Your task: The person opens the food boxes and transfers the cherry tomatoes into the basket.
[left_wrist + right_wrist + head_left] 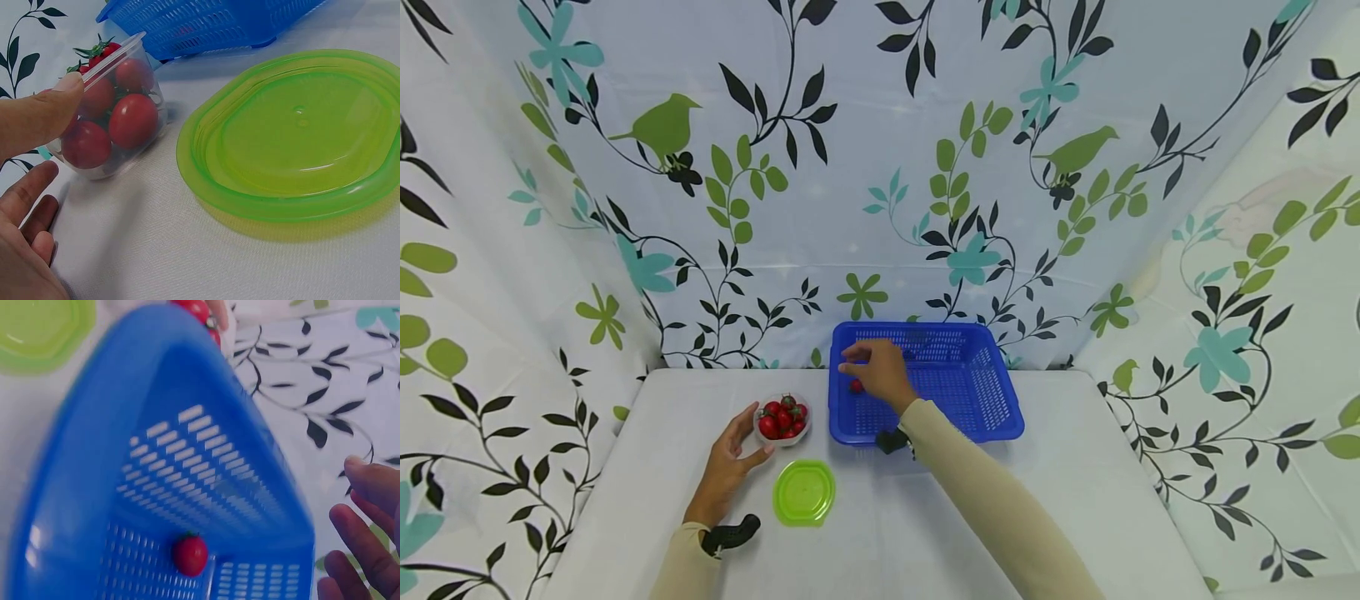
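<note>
A clear plastic container (789,439) full of cherry tomatoes (782,414) sits on the white table. My left hand (730,458) is spread around its near left side, with the thumb (50,106) overlapping the rim in the left wrist view. Several lower fingers of that hand stand apart from the container wall. Over the left end of a blue basket (925,437) is my right hand (883,371), with loosely bent fingers and nothing between them. One cherry tomato (189,555) lies on the basket floor below it.
A green lid (804,492) lies on the table (880,533), just nearer than the container. Behind the table hangs a patterned cloth (850,125) with leaves and birds, and more cloth stands at both sides. The basket stands close to the back edge.
</note>
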Motion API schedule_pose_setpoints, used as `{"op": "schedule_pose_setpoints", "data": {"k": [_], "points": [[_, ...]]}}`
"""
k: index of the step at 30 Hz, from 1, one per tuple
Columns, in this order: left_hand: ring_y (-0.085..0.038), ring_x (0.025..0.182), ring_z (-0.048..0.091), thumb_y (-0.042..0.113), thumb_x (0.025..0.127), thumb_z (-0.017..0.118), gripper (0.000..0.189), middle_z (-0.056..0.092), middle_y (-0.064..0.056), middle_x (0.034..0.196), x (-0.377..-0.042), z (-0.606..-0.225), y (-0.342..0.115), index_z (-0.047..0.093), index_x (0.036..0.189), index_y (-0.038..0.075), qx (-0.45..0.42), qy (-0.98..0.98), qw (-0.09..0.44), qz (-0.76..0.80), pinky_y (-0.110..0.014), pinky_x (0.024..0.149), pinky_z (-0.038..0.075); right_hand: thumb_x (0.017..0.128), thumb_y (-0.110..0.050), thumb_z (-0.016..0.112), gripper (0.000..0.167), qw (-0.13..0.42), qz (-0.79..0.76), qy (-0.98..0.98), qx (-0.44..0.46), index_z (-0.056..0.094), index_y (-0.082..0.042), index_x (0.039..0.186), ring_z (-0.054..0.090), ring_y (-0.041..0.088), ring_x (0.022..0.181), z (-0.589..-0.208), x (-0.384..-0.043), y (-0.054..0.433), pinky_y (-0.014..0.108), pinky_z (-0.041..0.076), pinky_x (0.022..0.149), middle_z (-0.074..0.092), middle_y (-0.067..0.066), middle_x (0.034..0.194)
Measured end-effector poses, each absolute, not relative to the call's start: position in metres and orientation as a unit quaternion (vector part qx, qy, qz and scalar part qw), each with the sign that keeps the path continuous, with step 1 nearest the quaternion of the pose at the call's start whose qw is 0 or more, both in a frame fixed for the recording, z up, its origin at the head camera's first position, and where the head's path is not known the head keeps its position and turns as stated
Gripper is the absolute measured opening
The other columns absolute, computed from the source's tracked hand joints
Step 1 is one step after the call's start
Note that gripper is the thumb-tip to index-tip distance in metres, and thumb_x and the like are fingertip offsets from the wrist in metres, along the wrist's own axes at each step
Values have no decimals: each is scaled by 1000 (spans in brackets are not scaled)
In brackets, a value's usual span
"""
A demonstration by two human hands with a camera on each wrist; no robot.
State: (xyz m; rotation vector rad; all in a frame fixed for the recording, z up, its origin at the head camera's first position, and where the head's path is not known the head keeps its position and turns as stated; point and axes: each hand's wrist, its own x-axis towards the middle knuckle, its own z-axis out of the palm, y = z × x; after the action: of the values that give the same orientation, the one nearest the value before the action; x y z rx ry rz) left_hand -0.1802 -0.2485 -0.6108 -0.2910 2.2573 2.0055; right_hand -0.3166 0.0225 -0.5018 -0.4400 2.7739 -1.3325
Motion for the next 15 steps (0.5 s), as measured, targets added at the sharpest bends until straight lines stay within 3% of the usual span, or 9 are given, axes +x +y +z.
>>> {"op": "schedule_pose_setpoints", "data": {"k": [7, 15], "points": [[-35, 167, 13, 7, 97, 77, 89, 23, -9, 178, -173, -592, -245, 28, 169, 24, -97, 738, 59, 665, -68, 133, 4, 93, -31, 84, 26, -7, -382, 909, -167, 82, -20, 116, 64, 22, 123, -499, -301, 4, 48, 51, 112, 81, -3, 115], [-33, 168, 12, 10, 98, 77, 90, 22, -5, 179, -183, -620, -250, 26, 170, 30, -99, 748, 54, 654, -69, 133, 4, 91, -35, 86, 23, -19, -342, 922, -181, 83, -27, 112, 60, 22, 128, -500, -283, -19, 57, 38, 121, 82, -7, 112]]}}
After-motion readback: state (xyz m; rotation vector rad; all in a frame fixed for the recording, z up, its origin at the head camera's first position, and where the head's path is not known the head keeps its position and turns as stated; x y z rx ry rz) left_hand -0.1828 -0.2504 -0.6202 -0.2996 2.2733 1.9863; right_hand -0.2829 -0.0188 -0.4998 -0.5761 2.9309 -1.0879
